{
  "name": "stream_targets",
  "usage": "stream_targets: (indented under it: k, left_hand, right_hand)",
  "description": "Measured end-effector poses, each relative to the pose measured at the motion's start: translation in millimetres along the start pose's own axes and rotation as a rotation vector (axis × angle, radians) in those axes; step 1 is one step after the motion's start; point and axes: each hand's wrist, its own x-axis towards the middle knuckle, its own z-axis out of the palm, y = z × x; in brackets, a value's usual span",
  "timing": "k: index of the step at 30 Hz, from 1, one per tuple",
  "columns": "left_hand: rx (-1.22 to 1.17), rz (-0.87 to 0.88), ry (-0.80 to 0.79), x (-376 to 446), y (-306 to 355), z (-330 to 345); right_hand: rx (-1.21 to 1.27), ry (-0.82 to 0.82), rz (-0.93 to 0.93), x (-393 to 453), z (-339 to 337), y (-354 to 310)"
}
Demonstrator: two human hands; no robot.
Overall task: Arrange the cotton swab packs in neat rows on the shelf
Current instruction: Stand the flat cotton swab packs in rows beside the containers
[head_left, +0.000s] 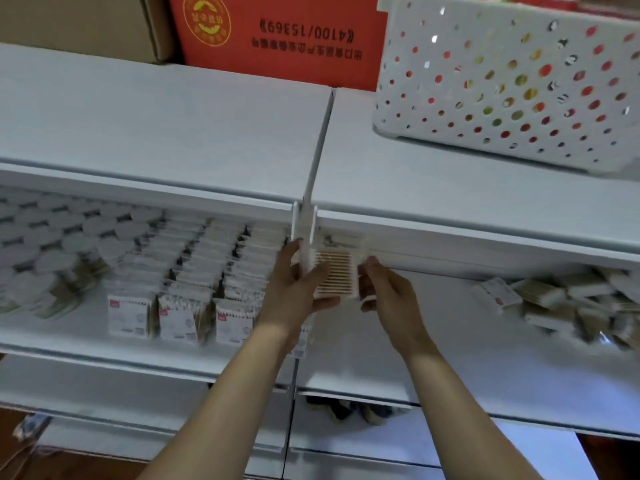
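both hands are holding one cotton swab pack (337, 275) above the shelf (433, 348): left hand (298, 289) fingers are curling round its left edge, right hand (388, 289) fingers are pinching its right edge, beside neat pack rows (194, 271).

The red carton (277, 39), far above the held pack (337, 275) behind the top shelf, shows upside-down print: "4100/153369" in brackets. Its Chinese line, round emblem and the packs' labels are unreadable.

Shelf (156, 133) smooth matt white; basket (485, 81) perforated plastic; box (277, 36) orange cardboard; swab pack (337, 275) clear film, wooden sticks.
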Motion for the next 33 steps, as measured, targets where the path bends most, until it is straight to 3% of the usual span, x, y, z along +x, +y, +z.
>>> stream_targets:
  k: [3,7,10,12,15,17,19,22,26,28,31,33]
  left_hand:
    - [0.057,0.034,-0.008,-1,-4,13]
    - [0.055,0.035,0.046,2,-7,22]
    - [0.010,-0.062,-0.019,2,-7,27]
    - [0.001,-0.098,-0.092,0,-7,31]
    - [-0.007,-0.075,-0.110,1,-8,31]
    - [-0.010,-0.047,-0.116,2,-9,30]
    - [-0.024,-0.022,-0.121,2,-9,29]
    - [-0.032,0.001,-0.135,2,-8,27]
    - [0.049,0.014,-0.124,3,-7,22]
    - [0.042,0.021,-0.100,3,-7,20]
    - [-0.008,0.003,-0.091,6,-6,18]
    - [-0.040,-0.031,-0.091,7,-3,16]
  right_hand:
    - [-0.065,-0.098,-0.010,-18,-9,-14]
    - [0.284,0.144,0.071,-16,-26,-9]
    - [0.017,0.322,-0.270,-20,-29,2]
    - [-0.273,0.324,-0.591,-26,-25,12]
    - [-0.366,0.281,-0.767,-34,-22,24]
    - [-0.236,0.256,-0.683,-40,-21,21]
    - [-0.054,0.230,-0.404,-42,-19,9]
    - [0.016,0.151,-0.061,-34,-20,-1]
    - [-0.008,-0.014,-0.089,-27,-27,-7]
    - [0.035,-0.086,-0.014,-21,-31,-11]
    - [0.139,-0.110,0.150,-14,-29,-13]
    - [0.119,-0.091,0.118,-14,-27,-10]
